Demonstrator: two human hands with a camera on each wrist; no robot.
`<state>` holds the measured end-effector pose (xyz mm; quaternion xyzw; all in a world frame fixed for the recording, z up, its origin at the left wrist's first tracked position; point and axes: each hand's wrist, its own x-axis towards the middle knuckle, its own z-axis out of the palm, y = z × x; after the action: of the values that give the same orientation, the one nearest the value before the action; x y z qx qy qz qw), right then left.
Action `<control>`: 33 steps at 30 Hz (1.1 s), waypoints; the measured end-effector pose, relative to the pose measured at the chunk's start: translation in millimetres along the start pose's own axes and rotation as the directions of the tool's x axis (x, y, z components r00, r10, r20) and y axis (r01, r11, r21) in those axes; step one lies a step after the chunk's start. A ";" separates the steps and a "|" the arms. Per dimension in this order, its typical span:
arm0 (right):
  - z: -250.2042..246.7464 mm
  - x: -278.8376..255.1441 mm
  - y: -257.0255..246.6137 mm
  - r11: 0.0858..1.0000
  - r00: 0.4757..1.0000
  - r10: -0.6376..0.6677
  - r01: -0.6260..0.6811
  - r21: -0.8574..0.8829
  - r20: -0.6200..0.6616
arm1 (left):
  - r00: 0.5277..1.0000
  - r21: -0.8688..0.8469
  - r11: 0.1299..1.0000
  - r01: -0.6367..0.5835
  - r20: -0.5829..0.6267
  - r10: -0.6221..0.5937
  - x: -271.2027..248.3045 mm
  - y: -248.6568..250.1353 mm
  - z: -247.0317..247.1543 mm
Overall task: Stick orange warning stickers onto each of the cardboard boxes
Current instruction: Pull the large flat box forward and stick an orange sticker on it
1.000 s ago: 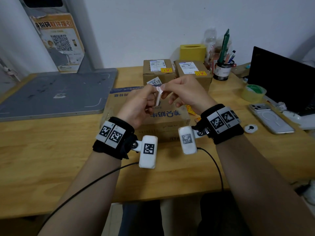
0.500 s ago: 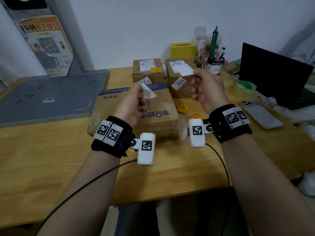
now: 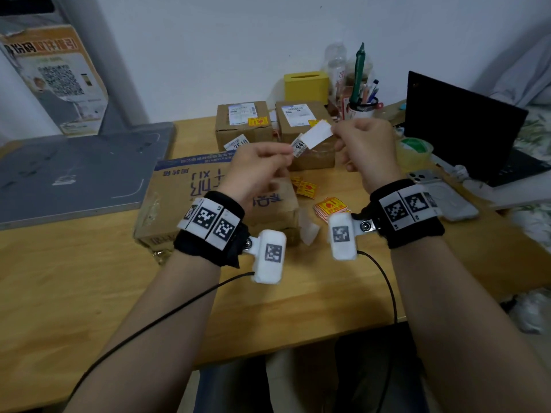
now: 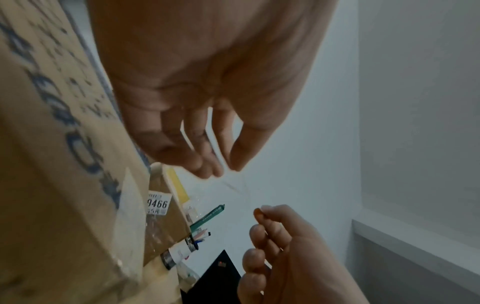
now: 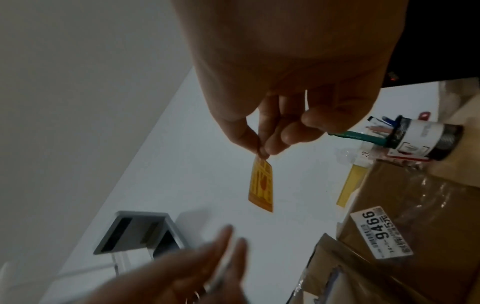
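Orange sticker below right grip

On my wooden desk a grey metal plate lies at the far left, below a poster leaning on the wall. To my right I see a dark laptop, a phone, a tape roll, a pen cup and a yellow tissue box.
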<state>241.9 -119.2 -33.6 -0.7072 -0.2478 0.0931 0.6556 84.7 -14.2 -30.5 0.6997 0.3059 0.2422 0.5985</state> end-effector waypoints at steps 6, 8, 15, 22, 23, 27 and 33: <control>25.7 -10.1 -9.1 0.980 0.977 -0.030 0.071 -0.185 0.213 | 0.986 0.098 0.983 -0.157 -0.048 0.162 -5.5 -0.6 -15.7; 35.6 -16.7 -15.5 0.975 0.956 -0.052 0.110 -0.191 0.288 | 0.988 0.098 0.985 -0.145 -0.034 0.149 -6.4 -3.0 -20.8; 56.2 -28.4 -24.2 0.974 0.899 -0.060 0.147 -0.170 0.433 | 0.987 0.042 0.992 -0.116 -0.107 0.120 -10.7 -9.7 -43.9; 59.0 -30.2 -24.7 0.973 0.905 -0.049 0.138 -0.183 0.422 | 0.980 -0.022 0.998 -0.055 -0.194 0.050 -8.1 -15.1 -60.7; 58.7 -29.1 -23.7 0.969 0.910 -0.050 0.144 -0.203 0.410 | 0.981 -0.043 0.998 -0.046 -0.189 0.037 -8.1 -15.6 -62.8; 60.0 -30.0 -18.7 0.961 0.886 -0.005 0.132 -0.242 0.463 | 0.987 -0.076 0.997 -0.004 -0.163 -0.008 -9.2 -17.9 -66.5; 61.2 -29.8 -13.6 0.967 0.899 0.068 0.046 -0.249 0.432 | 0.990 -0.087 0.995 0.041 -0.133 -0.052 -14.3 -21.9 -68.9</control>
<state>185.2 -79.1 -33.6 -0.7474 -0.3942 0.2208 0.4872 23.2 25.2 -40.2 0.6486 0.3518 0.2876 0.6106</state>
